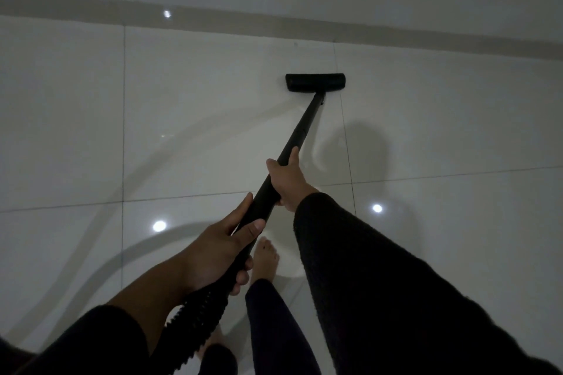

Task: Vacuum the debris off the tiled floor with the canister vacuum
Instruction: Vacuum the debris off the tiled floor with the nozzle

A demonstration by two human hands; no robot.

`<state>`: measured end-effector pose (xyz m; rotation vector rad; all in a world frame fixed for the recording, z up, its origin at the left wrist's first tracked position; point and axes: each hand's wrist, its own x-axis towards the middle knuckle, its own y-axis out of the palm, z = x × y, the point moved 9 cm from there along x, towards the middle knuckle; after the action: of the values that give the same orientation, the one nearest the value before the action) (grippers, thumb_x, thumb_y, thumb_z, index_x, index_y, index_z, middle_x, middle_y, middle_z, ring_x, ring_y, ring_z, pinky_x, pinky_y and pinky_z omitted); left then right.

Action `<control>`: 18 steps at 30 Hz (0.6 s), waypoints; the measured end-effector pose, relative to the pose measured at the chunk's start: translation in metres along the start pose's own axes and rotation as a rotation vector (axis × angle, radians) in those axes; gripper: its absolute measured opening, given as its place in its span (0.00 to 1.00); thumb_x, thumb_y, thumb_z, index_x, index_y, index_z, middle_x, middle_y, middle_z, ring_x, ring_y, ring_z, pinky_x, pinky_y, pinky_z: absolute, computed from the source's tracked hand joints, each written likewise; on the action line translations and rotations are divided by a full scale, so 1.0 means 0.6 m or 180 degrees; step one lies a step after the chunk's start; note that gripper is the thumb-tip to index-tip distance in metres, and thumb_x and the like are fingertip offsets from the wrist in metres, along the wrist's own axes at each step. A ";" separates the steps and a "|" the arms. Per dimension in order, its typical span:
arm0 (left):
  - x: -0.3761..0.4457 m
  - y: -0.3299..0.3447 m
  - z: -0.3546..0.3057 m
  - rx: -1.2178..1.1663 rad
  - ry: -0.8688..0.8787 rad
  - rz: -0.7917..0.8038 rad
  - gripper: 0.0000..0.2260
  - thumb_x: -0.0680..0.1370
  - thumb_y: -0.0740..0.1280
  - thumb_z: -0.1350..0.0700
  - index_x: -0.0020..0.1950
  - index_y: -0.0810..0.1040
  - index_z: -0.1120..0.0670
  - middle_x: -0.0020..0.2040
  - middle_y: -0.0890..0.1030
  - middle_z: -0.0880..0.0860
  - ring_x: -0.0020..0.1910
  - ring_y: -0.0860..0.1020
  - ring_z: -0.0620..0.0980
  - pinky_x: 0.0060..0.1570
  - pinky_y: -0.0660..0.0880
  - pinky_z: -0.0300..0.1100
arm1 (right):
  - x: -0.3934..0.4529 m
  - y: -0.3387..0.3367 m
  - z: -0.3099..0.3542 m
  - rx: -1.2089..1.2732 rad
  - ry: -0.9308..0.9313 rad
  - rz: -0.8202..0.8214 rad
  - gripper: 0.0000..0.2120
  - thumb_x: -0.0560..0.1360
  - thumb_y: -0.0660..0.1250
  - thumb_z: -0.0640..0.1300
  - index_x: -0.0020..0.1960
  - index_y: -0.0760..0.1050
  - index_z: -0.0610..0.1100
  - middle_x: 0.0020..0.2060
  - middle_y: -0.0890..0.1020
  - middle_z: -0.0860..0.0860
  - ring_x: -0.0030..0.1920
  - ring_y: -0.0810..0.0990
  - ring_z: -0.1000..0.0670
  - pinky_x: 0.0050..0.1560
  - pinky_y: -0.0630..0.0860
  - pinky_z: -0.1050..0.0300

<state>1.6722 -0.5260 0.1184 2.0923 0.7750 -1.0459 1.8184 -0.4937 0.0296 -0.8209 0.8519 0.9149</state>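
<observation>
While both my hands are wrapped around the black wand (300,134), I am in the middle of a sweeping stroke across the tiled floor (213,85). My left hand (213,256) grips the wand's near end, just above where the ribbed hose (198,323) joins it, fingers and thumb curled tight. My right hand (288,181) holds the wand farther up, likewise closed around it. The floor head (315,82) sits flat on the tile well ahead of both hands, at the far end of the wand and near the grey skirting (426,39) along the wall. I cannot make out any debris in this dim light; the tiles show only 3 bright reflections. The canister itself is out of view. Next, I judge, the head wants drawing back toward my bare foot (266,259), kept flat, then shifting sideways for an overlapping pass.
</observation>
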 end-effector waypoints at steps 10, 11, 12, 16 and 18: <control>-0.067 -0.007 0.120 0.0179 0.0148 0.0170 0.31 0.79 0.63 0.50 0.75 0.49 0.34 0.29 0.74 0.55 0.23 0.73 0.49 0.24 0.74 0.41 | -0.069 0.046 -0.132 0.0209 0.0019 -0.0044 0.37 0.80 0.59 0.47 0.76 0.37 0.62 0.65 0.71 0.43 0.56 0.76 0.42 0.49 0.77 0.44; -0.073 -0.006 0.130 0.0177 0.0171 0.0178 0.31 0.79 0.62 0.51 0.75 0.48 0.35 0.28 0.74 0.54 0.23 0.73 0.48 0.24 0.74 0.40 | -0.074 0.049 -0.143 0.0231 0.0007 -0.0043 0.36 0.80 0.59 0.46 0.76 0.37 0.62 0.65 0.71 0.43 0.55 0.76 0.42 0.48 0.76 0.45; -0.077 -0.004 0.142 0.0182 0.0178 0.0178 0.31 0.80 0.62 0.51 0.75 0.48 0.35 0.27 0.74 0.53 0.23 0.73 0.48 0.23 0.74 0.40 | -0.080 0.051 -0.154 0.0243 0.0001 -0.0046 0.36 0.80 0.59 0.46 0.76 0.37 0.62 0.65 0.71 0.43 0.54 0.76 0.43 0.47 0.76 0.45; -0.092 0.009 0.185 0.0218 0.0145 0.0175 0.30 0.79 0.63 0.50 0.75 0.50 0.34 0.27 0.75 0.54 0.22 0.73 0.48 0.23 0.74 0.40 | -0.098 0.045 -0.200 0.0305 0.0016 -0.0118 0.37 0.80 0.59 0.46 0.76 0.38 0.62 0.67 0.70 0.43 0.55 0.75 0.43 0.45 0.76 0.46; -0.095 0.017 0.204 0.0292 0.0157 0.0192 0.30 0.79 0.63 0.50 0.75 0.50 0.34 0.26 0.75 0.52 0.22 0.74 0.48 0.24 0.74 0.41 | -0.107 0.040 -0.221 0.0311 0.0021 -0.0127 0.37 0.80 0.59 0.46 0.76 0.38 0.62 0.66 0.70 0.44 0.56 0.75 0.42 0.43 0.76 0.47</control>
<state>1.5967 -0.6384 0.1130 2.2128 0.6952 -1.0180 1.7400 -0.6205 0.0246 -0.7540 0.8764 0.8295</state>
